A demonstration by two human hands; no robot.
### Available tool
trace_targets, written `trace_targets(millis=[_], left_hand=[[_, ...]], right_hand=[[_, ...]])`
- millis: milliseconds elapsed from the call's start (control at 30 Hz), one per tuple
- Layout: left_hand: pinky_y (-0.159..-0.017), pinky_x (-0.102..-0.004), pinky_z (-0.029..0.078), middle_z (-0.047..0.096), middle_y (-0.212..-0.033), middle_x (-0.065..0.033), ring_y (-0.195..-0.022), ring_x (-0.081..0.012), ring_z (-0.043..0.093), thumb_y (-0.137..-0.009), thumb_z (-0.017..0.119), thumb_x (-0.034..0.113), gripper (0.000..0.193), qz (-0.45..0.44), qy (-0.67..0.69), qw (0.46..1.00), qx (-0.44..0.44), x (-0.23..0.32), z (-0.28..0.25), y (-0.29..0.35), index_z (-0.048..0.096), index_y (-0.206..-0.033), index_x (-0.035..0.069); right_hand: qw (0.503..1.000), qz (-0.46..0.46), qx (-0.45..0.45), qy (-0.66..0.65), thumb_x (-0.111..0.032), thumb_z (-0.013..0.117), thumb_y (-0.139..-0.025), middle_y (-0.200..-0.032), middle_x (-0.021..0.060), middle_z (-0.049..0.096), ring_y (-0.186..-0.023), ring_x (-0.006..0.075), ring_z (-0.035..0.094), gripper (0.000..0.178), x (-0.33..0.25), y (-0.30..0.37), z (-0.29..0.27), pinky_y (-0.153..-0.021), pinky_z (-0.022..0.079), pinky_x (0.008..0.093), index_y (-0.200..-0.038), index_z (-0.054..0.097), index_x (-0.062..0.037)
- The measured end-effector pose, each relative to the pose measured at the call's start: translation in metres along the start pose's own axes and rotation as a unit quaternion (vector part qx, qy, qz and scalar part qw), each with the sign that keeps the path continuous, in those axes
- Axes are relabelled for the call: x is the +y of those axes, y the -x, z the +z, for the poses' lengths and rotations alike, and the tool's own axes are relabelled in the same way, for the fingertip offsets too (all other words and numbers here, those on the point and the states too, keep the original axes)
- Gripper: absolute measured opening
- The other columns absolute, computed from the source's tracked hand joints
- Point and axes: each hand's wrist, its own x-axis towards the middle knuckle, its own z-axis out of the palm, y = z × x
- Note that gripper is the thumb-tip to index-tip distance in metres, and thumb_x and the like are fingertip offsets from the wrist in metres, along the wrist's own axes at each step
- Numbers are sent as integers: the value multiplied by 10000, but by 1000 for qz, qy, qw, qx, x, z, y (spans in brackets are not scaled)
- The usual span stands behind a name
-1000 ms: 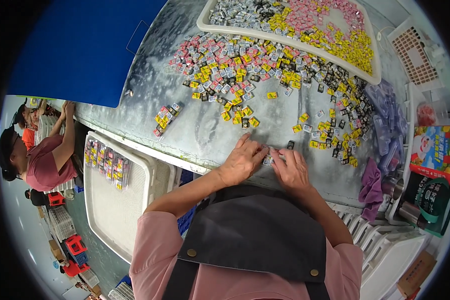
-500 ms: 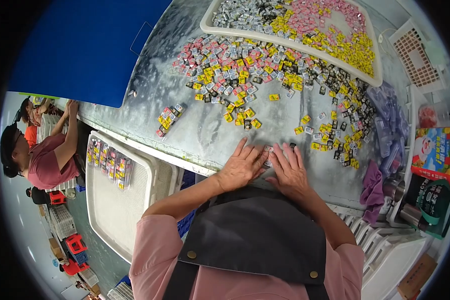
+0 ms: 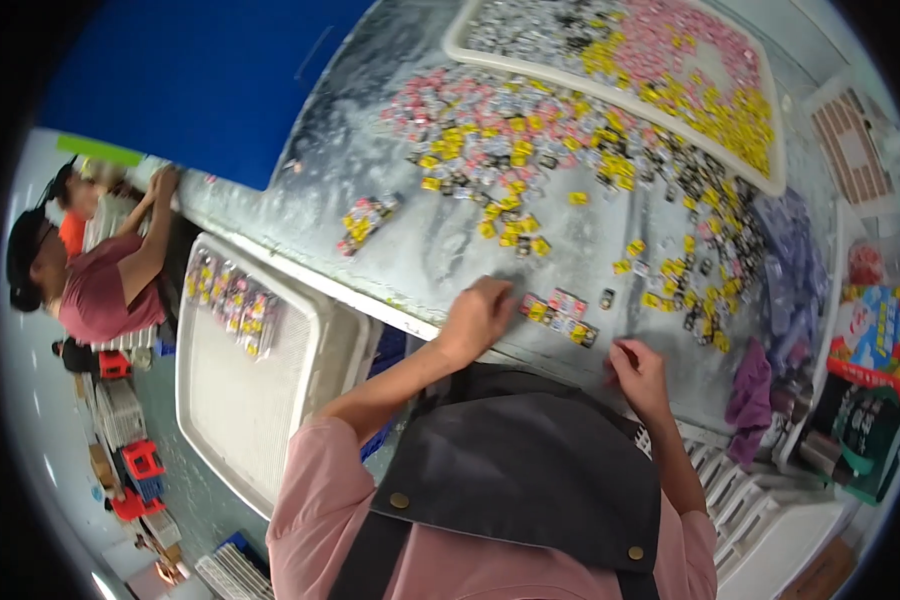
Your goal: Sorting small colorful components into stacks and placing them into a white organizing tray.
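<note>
Between my hands a small neat block of little wrapped packets, in pink, white, yellow and black, lies flat on the table. A single black packet sits just beyond its right end. My left hand is left of the block, apart from it, with its fingers curled together and slightly blurred. On the other side, near the table's front edge, my right hand is closed with bent fingers. Whatever either hand may hold is hidden. A wide spread of loose packets covers the table farther off.
Another small packet group lies to the left. A white tray of sorted packets stands at the back, clear plastic cases and a purple cloth at right. Filled cases rest in a white tray at left. A co-worker is beyond.
My hands, which were together over the packets with fingers stretched out, have moved apart and curled. The packet block between them is now uncovered. The whole view has shifted slightly.
</note>
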Motion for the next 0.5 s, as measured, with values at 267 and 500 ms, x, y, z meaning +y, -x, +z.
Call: trace_targets(millis=[267, 500], left_hand=[[-651, -345, 543, 712, -816, -161, -700, -216, 686, -873, 686, 103, 175, -128, 128, 983, -33, -1, 4, 1, 682, -966, -45], [-528, -242, 497, 675, -795, -19, -594, -67, 588, -941, 646, 94, 105, -243, 317, 915, 49, -23, -69, 15, 657, -983, -1]], right_hand=[[993, 108, -32, -34, -185, 606, -993, -807, 106, 701, -600, 172, 673, 176, -11, -16, 18, -510, 504, 286, -987, 619, -10], [995, -70, -72, 24, -133, 590, -995, -740, 64, 656, -550, 117, 617, 132, -74, -78, 72, -463, 467, 247, -920, 581, -26]])
